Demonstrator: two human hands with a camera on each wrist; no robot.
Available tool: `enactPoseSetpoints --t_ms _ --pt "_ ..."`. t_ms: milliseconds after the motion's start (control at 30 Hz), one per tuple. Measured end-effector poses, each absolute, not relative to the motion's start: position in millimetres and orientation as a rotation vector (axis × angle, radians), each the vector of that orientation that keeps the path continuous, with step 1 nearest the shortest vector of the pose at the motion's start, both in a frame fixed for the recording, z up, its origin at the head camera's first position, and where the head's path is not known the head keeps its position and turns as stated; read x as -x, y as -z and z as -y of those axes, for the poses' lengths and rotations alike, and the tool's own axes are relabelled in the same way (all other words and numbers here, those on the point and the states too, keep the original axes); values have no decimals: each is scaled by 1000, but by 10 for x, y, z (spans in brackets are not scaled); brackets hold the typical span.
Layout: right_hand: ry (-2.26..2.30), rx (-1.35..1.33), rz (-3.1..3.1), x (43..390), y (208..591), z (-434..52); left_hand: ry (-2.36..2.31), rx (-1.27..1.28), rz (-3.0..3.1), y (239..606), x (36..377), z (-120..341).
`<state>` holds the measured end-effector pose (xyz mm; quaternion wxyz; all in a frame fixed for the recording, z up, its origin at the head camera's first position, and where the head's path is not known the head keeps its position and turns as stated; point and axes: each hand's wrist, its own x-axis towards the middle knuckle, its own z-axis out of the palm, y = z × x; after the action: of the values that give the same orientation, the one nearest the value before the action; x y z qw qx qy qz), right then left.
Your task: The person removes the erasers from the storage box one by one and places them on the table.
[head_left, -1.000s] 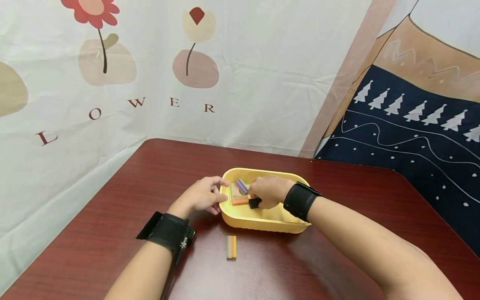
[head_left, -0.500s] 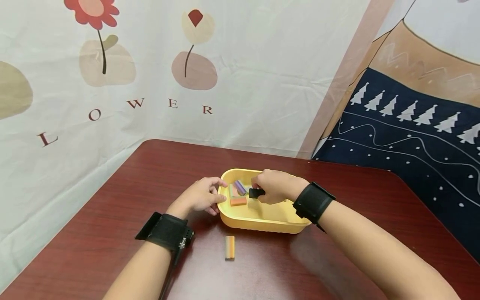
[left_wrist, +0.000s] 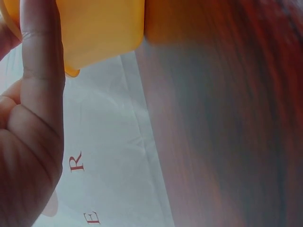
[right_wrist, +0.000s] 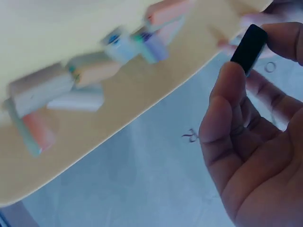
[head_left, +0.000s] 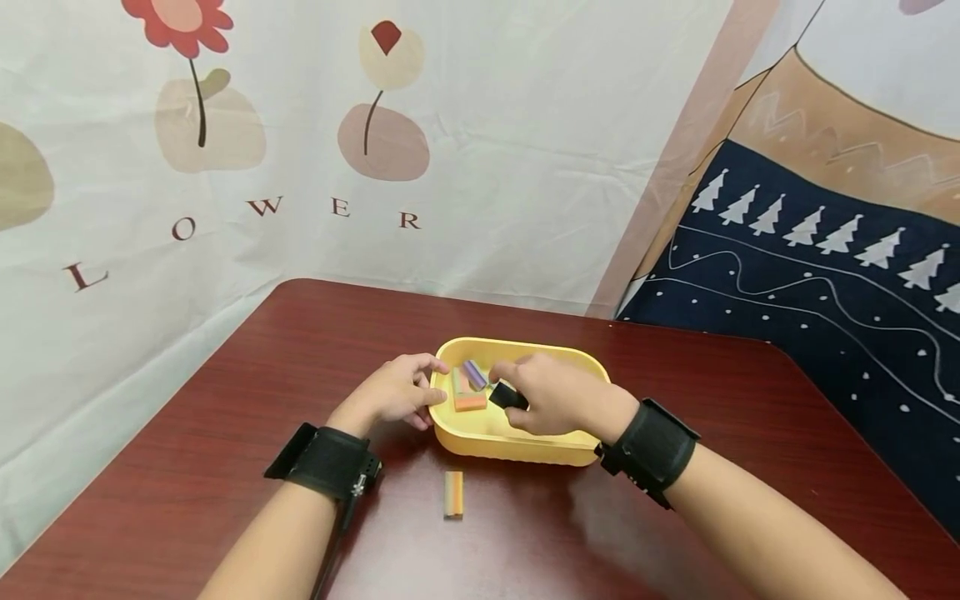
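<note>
Right hand [head_left: 555, 395] pinches black block [head_left: 507, 396]; left hand [head_left: 397, 390] holds yellow tub [head_left: 517, 448]

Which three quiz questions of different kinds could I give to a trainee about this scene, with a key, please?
1. True or false: one block lies on the table, outside the tub.
2. What does the right hand pinch? a) the purple block; b) the black block; c) the tub.
3. Fill in the gap: the tub is held at one end by the ____ hand.

Key:
1. True.
2. b.
3. Left: the left hand holds the tub's left end in the head view.
</note>
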<state>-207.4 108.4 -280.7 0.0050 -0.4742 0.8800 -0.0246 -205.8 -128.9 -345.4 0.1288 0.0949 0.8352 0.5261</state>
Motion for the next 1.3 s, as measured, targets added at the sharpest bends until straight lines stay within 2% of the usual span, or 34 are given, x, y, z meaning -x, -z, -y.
enactPoseSetpoints --t_ms 533,1000,1300 --pt "412 1107 -2906 1465 2983 -961 -1520 -283 -2425 3455 2073 1312" --pt "468 780 -2766 1309 3195 -863 -1501 -274 -2432 3459 2080 1314" --pt "345 782 -2792 1233 3333 -783 -1500 -275 -2435 3461 2084 1310"
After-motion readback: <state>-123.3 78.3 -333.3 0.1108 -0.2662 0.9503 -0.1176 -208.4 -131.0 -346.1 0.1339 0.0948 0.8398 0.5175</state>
